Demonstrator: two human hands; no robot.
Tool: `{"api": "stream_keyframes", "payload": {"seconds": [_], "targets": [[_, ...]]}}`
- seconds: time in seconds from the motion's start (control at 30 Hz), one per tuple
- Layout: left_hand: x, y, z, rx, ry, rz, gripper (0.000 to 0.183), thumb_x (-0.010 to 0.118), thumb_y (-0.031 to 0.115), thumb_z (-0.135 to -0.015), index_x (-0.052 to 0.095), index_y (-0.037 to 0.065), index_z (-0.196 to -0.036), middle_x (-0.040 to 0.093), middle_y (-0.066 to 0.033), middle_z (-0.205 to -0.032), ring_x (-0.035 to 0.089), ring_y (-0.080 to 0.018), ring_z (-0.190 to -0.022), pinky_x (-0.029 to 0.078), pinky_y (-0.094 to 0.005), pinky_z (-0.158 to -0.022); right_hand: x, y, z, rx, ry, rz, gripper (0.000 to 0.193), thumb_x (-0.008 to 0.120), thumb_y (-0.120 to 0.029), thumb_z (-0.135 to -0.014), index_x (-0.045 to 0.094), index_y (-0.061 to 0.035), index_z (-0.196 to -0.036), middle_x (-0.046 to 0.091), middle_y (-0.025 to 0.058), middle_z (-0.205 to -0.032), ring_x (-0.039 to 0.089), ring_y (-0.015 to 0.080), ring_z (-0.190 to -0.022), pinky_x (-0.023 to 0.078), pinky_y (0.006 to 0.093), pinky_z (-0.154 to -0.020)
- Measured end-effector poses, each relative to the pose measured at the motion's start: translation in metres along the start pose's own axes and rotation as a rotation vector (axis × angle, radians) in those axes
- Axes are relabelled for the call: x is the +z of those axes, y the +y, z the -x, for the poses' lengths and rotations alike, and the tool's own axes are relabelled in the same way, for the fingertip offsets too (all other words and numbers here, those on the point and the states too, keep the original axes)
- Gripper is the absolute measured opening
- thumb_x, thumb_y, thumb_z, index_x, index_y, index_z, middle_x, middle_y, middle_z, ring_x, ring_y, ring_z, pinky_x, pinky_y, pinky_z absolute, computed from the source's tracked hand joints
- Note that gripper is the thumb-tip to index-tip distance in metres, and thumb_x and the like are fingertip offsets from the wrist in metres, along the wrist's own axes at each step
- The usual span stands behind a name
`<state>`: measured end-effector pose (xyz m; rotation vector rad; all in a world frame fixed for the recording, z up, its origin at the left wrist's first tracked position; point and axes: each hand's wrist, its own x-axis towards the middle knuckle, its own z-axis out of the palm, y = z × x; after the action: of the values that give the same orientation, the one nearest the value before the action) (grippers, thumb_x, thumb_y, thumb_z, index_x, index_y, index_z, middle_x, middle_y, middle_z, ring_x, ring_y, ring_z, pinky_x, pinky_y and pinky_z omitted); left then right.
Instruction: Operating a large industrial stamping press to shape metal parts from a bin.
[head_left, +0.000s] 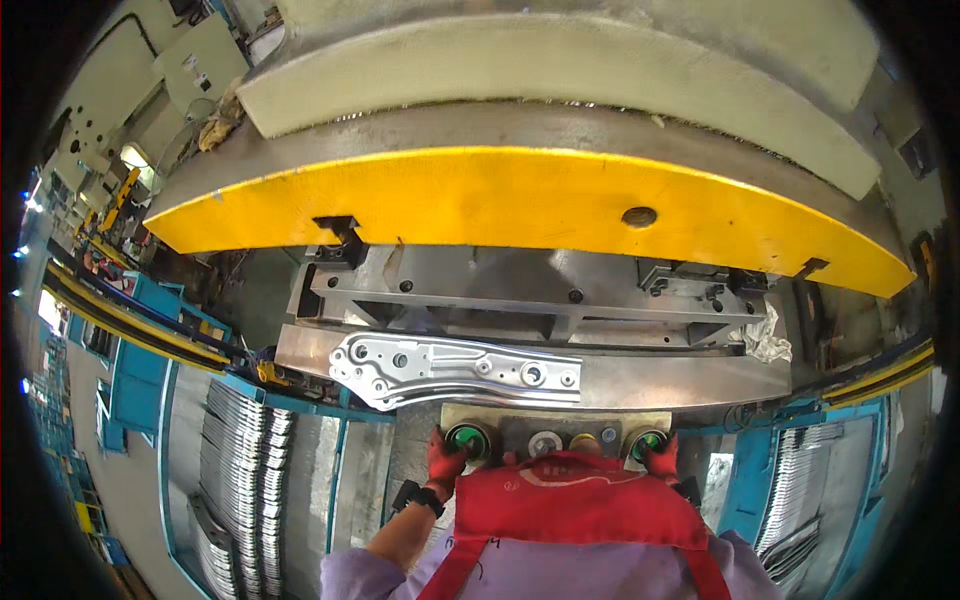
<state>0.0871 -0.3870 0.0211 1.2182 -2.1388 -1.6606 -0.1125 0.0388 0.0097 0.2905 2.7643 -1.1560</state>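
Observation:
My left hand, in a red glove, is at the left green push button, its fingers reaching over the dark guard ring; it grips nothing. At the right green push button, my right hand, also red-gloved, reaches in the same way, partly hidden by the red apron. Both buttons sit on a control panel with smaller round controls between them. Beyond the panel, a shiny stamped metal part with holes and ribs lies on the left half of the press's flat front ledge, untouched by either hand.
A press with a yellow-faced upper beam spans above a steel die. Crumpled white plastic lies at the ledge's right end. Blue racks with stacked metal parts stand left and right. Yellow-black bars flank the press.

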Motion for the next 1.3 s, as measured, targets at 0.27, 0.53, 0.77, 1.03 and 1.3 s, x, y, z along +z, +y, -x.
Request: {"api": "stream_keyframes", "payload": {"seconds": [0.27,0.53,0.77,1.03,1.3], "targets": [[-0.003,-0.017,-0.007,0.107,0.022,0.145,0.083,0.070,0.006,-0.070,0.023,0.003,-0.139,0.049,-0.0170,-0.123,0.049,-0.0251,-0.112,0.042,-0.0336,-0.094,-0.056,-0.057,-0.005,-0.034,-0.398,0.467,0.076,0.072,-0.045,-0.069,0.042,0.0006,-0.121,0.056,0.0226,-0.111,0.055,0.0349,-0.102,0.044,0.0413,-0.087],[-0.042,0.069,-0.039,0.246,-0.024,0.586,0.041,0.061,0.007,-0.079,0.047,0.001,-0.116,0.056,-0.0071,-0.106,0.053,-0.0185,-0.098,0.044,-0.0294,-0.082,-0.005,-0.292,0.048,-1.091,-0.358,0.200,0.082,0.074,-0.038,-0.065,0.038,-0.0050,-0.131,0.044,0.0201,-0.127,0.041,0.0372,-0.117,0.033,0.0442,-0.099],[-0.049,0.130,-0.040,0.186,-0.058,0.394,0.023,0.056,0.010,-0.082,0.057,0.003,-0.104,0.055,-0.0109,-0.101,0.053,-0.0198,-0.093,0.044,-0.0307,-0.081,0.096,-0.383,0.048,-1.172,-0.400,0.588,0.100,0.080,-0.040,-0.052,0.032,-0.0006,-0.132,0.043,0.0191,-0.120,0.041,0.0356,-0.114,0.035,0.0465,-0.095],[-0.046,0.126,-0.042,0.260,-0.051,0.518,0.037,0.062,0.009,-0.081,0.049,0.001,-0.114,0.059,-0.0111,-0.107,0.056,-0.0204,-0.099,0.043,-0.0317,-0.088,0.088,-0.375,0.046,-1.257,-0.276,0.519,0.101,0.081,-0.038,-0.048,0.035,-0.0007,-0.130,0.040,0.0193,-0.125,0.039,0.0359,-0.115,0.035,0.0468,-0.094],[-0.047,0.119,-0.032,0.203,-0.140,0.611,0.037,0.055,0.015,-0.088,0.049,0.003,-0.123,0.054,-0.0085,-0.118,0.051,-0.0190,-0.109,0.040,-0.0309,-0.092,-0.002,-0.406,0.048,-1.013,-0.662,0.359,0.103,0.079,-0.041,-0.057,0.027,-0.0054,-0.139,0.034,0.0236,-0.136,0.031,0.0377,-0.128,0.027,0.0426,-0.105]]}}
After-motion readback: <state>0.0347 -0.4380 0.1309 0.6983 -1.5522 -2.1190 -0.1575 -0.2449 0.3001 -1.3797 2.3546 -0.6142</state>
